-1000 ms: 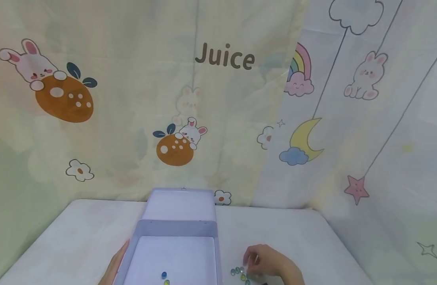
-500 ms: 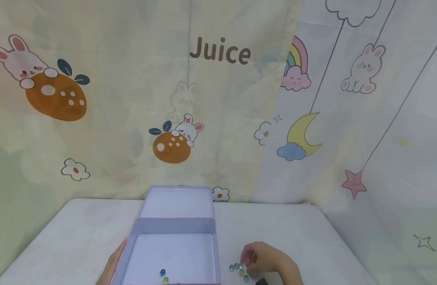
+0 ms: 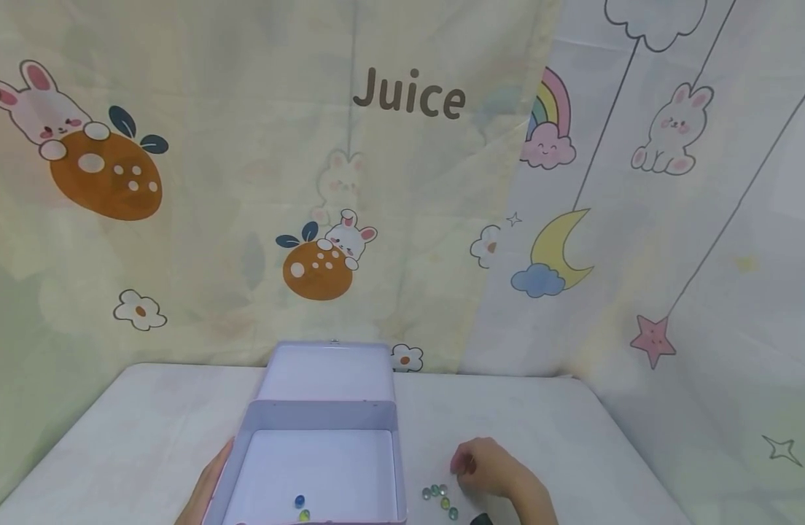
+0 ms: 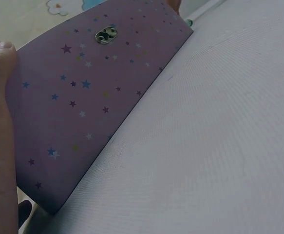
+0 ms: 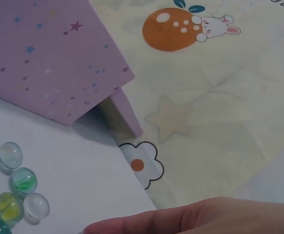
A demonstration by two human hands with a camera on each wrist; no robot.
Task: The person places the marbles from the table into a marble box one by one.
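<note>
**Open star-printed tin with loose glass marbles on a white table**

A printed fabric backdrop [image 3: 402, 182], pale yellow and lilac with rabbits, oranges, a moon and the word "Juice", hung behind a white cloth-covered table [image 3: 547, 423]. On the table, just left of centre, stood a rectangular lilac metal tin [image 3: 317, 467] with small coloured stars on its outer walls; its hinged lid [image 3: 329, 372] stood open toward the backdrop. The left hand [image 3: 208, 488] lay against the tin's left outer wall, the thumb [image 4: 0, 63] pressed flat on the starred side and the fingers hidden behind the tin, so whether they curled round it could not be told. The right hand [image 3: 491, 470] hovered over the table to the right of the tin with its fingers curled inward; whether they pinched anything could not be told. Just left of that hand, between it and the tin, lay a small cluster of clear, green and yellow glass marbles [image 3: 440, 498], touching one another on the cloth. Inside the tin, near its front wall, rested a blue marble [image 3: 300, 501] and, just beside it, a yellow-green marble [image 3: 304, 515].
</note>
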